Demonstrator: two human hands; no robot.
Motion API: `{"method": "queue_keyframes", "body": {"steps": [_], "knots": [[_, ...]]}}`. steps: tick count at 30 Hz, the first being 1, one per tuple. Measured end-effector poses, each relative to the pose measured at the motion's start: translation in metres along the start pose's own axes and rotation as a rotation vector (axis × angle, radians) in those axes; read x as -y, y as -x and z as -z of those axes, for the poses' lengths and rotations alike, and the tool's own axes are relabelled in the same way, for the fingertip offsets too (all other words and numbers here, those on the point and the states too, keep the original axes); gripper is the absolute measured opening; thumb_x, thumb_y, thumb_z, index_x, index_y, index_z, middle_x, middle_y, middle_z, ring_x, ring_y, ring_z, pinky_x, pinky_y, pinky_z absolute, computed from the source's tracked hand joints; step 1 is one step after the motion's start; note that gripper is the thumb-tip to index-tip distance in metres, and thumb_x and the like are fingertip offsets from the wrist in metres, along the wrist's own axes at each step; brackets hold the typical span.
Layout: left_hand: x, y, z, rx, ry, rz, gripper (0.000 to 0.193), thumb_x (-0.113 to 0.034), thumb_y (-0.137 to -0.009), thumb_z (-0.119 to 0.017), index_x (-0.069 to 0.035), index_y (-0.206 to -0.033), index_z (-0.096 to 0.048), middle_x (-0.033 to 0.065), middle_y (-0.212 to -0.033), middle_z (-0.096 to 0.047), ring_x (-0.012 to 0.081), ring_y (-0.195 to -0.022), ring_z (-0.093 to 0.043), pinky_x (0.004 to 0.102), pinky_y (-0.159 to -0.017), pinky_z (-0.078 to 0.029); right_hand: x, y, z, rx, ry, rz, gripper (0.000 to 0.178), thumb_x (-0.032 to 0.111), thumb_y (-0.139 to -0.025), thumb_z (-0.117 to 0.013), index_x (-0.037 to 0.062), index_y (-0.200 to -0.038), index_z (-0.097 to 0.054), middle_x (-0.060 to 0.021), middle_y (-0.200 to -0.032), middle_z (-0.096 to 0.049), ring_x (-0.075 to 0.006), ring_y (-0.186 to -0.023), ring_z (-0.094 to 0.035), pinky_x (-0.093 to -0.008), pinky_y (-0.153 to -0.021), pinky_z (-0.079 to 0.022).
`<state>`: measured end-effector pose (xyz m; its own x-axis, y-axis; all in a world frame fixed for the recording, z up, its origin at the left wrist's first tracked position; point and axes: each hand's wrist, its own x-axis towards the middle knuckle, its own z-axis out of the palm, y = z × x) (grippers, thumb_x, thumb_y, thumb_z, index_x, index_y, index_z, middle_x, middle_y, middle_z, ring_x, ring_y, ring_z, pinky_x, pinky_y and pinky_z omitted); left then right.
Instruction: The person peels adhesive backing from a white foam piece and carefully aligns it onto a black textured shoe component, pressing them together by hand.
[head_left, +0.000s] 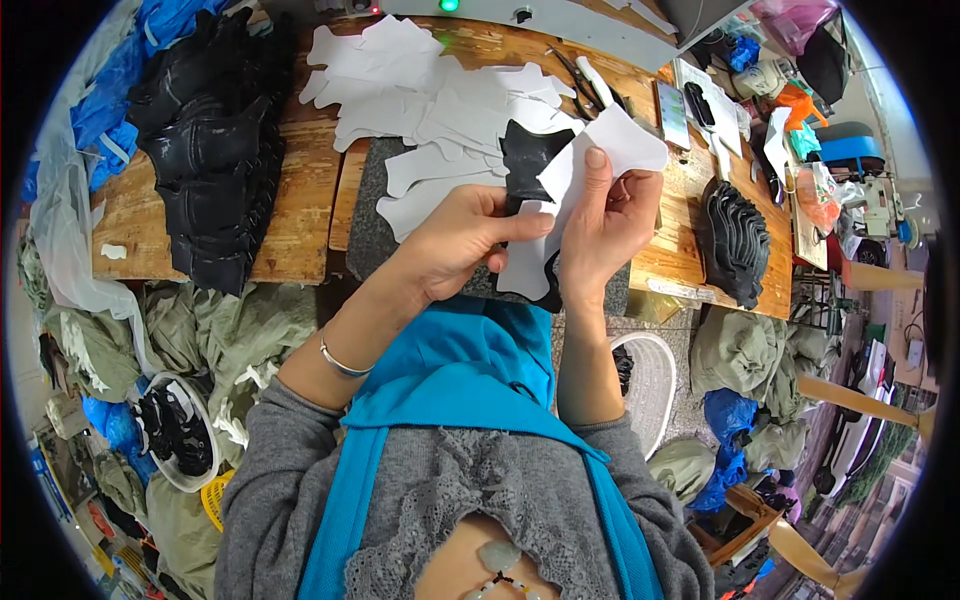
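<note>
My right hand [612, 225] is closed, its thumb pressing a white cut-out piece [630, 145] against the curled fingers. That piece has curved edges and is tilted up over a black leather-like piece [535, 150]. A second white piece [523, 268] lies along the lower part of the black piece. My left hand [465, 240] grips the black piece near its middle, thumb across the white piece; the fingers beneath are partly hidden. Both hands are above the front of a dark stone slab [375, 195]. Loose white cut-outs [430, 110] are spread just beyond it.
A tall stack of black pieces [210, 150] covers the wooden bench's left side. Another black stack [735, 240] stands at its right. Pliers [575, 80], a white-handled tool [597, 80] and a phone [672, 112] lie at the back right. A white basket [650, 390] is below.
</note>
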<state>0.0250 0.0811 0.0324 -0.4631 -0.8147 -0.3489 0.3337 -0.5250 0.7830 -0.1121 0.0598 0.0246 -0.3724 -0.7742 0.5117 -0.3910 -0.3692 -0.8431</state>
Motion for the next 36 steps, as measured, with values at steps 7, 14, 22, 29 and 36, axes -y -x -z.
{"method": "queue_keyframes", "body": {"steps": [7,14,22,29,36], "knots": [[0.004,-0.004,0.000,0.009,0.006,0.004,0.021,-0.021,-0.082,-0.067,-0.002,-0.091,-0.063,-0.0010,-0.077,-0.060,0.0018,-0.058,-0.052,0.0144,-0.044,-0.040,-0.003,0.002,0.003,-0.035,-0.152,-0.030,0.021,0.014,-0.083,-0.067,0.0004,-0.086,-0.052,-0.0004,-0.066,-0.054,-0.0050,-0.059,-0.047,-0.0192,-0.053,-0.039],[0.010,-0.007,0.007,-0.017,-0.026,-0.090,0.022,-0.013,-0.081,-0.066,0.002,-0.096,-0.063,0.0081,-0.088,-0.066,0.0110,-0.078,-0.063,0.0229,-0.069,-0.052,-0.006,-0.005,0.040,0.438,-0.430,-0.417,0.018,0.011,-0.076,-0.074,-0.0018,-0.085,-0.065,-0.0044,-0.080,-0.064,-0.0073,-0.072,-0.056,-0.0203,-0.064,-0.043],[0.006,-0.005,0.006,0.032,-0.253,-0.058,0.020,-0.009,-0.077,-0.068,0.004,-0.091,-0.064,0.0064,-0.082,-0.066,0.0094,-0.076,-0.061,0.0227,-0.069,-0.048,-0.019,-0.009,0.050,0.561,-0.317,-0.384,0.017,0.012,-0.075,-0.074,-0.0019,-0.083,-0.067,-0.0035,-0.075,-0.065,-0.0060,-0.068,-0.055,-0.0203,-0.061,-0.043],[0.002,-0.013,0.003,0.103,-0.255,-0.003,0.018,-0.007,-0.077,-0.067,0.005,-0.090,-0.064,0.0061,-0.082,-0.066,0.0094,-0.076,-0.060,0.0229,-0.069,-0.047,-0.012,-0.016,0.058,0.679,-0.238,-0.396,0.016,0.010,-0.076,-0.072,-0.0024,-0.085,-0.067,-0.0048,-0.077,-0.066,-0.0065,-0.071,-0.057,-0.0218,-0.063,-0.045],[0.003,-0.018,0.006,0.133,-0.336,0.014,0.023,-0.014,-0.075,-0.072,0.004,-0.089,-0.065,0.0060,-0.080,-0.065,0.0101,-0.074,-0.061,0.0226,-0.067,-0.048,-0.022,-0.005,0.057,0.636,-0.113,-0.195,0.022,0.016,-0.075,-0.074,-0.0035,-0.080,-0.066,-0.0094,-0.068,-0.063,-0.0094,-0.062,-0.054,-0.0255,-0.055,-0.043]]}}
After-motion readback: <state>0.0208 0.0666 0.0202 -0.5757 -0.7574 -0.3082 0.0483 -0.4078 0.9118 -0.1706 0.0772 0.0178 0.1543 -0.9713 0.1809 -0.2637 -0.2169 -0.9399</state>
